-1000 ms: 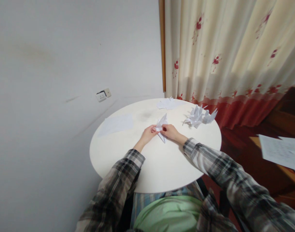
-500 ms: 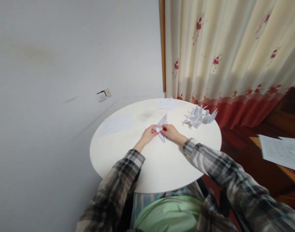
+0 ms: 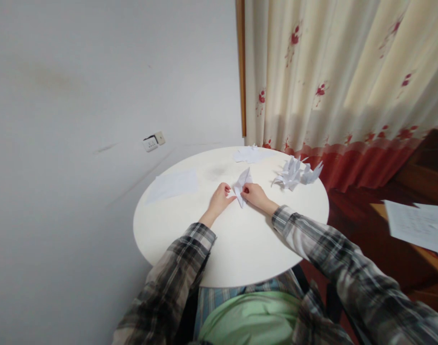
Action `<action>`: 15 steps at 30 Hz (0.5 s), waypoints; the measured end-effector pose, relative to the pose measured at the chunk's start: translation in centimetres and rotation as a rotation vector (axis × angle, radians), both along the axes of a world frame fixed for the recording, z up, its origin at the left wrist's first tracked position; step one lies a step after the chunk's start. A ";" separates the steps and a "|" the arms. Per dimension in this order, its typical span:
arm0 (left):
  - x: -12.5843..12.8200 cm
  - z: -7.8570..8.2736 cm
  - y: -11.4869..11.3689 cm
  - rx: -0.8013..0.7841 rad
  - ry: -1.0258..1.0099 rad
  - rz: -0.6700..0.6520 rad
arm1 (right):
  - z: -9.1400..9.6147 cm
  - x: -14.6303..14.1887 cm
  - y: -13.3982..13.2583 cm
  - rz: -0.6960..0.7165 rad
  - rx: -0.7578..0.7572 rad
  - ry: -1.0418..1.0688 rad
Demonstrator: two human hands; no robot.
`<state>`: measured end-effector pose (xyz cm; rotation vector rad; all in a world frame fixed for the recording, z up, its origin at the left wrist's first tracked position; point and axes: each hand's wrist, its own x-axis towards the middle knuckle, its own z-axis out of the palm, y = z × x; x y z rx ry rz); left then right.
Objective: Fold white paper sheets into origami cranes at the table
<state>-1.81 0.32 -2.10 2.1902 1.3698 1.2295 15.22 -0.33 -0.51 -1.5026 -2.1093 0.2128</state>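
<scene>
A piece of white origami paper (image 3: 243,178), folded into pointed flaps, is between my hands over the middle of the round white table (image 3: 222,249). My right hand (image 3: 257,195) pinches its right side between thumb and fingers. At the paper's left edge is my left hand (image 3: 219,200), its fingers curled and its thumb reaching to a small white point of the paper. One flap points up and away from me, and a narrow tip points down toward me. The fingertips partly cover the folds.
Several folded paper shapes (image 3: 292,173) are bunched at the table's right. Flat white sheets (image 3: 174,186) lie at the left, with more paper (image 3: 252,154) at the far edge. A wall with a socket (image 3: 152,143) borders the left; a curtain (image 3: 319,120) hangs behind.
The folded paper has turned slightly and its upper flap looks wider. The fingers of my left hand have loosened and shifted a little left; my right hand has barely moved.
</scene>
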 end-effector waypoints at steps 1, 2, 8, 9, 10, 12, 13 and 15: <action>0.1 0.1 -0.2 0.014 0.035 -0.034 | 0.1 0.0 0.0 -0.026 -0.001 -0.007; 0.2 0.2 -0.3 0.011 0.063 -0.079 | 0.1 0.1 -0.1 -0.048 -0.005 -0.014; 0.8 0.3 -1.1 -0.036 0.136 -0.301 | 0.2 0.3 0.0 -0.092 -0.032 -0.049; 0.8 0.3 -1.2 -0.047 0.146 -0.315 | 0.1 0.3 0.1 -0.091 -0.029 -0.050; 0.9 0.3 -1.3 -0.056 0.152 -0.325 | 0.0 0.3 0.2 -0.089 -0.024 -0.050; 0.9 0.3 -1.3 -0.074 0.148 -0.340 | -0.1 0.3 0.3 -0.086 -0.020 -0.050; 0.9 0.4 -1.3 -0.084 0.144 -0.345 | -0.2 0.3 0.4 -0.085 -0.019 -0.049; 0.9 0.4 -1.3 -0.105 0.136 -0.349 | -0.2 0.3 0.4 -0.083 -0.017 -0.046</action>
